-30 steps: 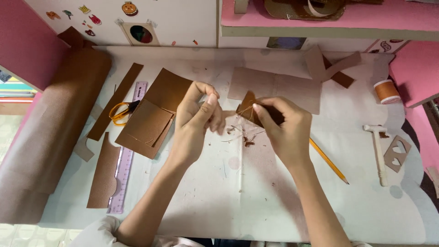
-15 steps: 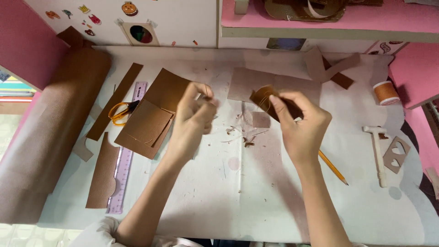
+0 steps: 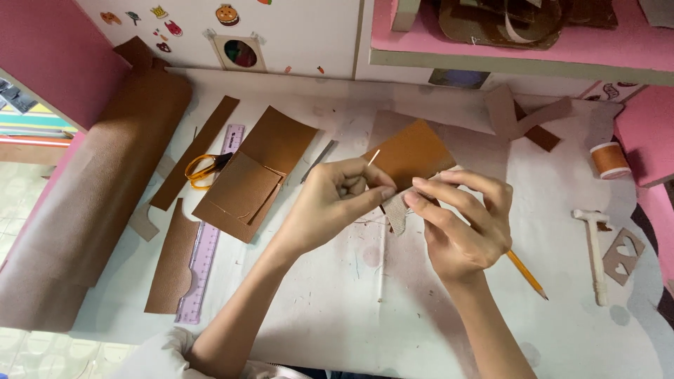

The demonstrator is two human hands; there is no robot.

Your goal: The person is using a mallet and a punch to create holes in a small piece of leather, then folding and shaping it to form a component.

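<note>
My right hand [image 3: 460, 224] pinches the thin, floppy leather piece [image 3: 411, 158] by its edge; my left hand [image 3: 337, 200] pinches a fine needle [image 3: 373, 158], both grips closed.

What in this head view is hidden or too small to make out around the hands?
- Brown leather piece: near edge hidden behind both hands.
- Thin needle: only the tip shows above the left hand; any thread is too fine to see.
- Yellow pencil: upper part hidden by the right hand.

Home craft desk: leather roll [image 3: 84, 203], cut leather pieces [image 3: 242, 175], ruler [image 3: 207, 238], scissors [image 3: 203, 168], thread spool [image 3: 609, 160], pink shelf [image 3: 519, 49].
</note>
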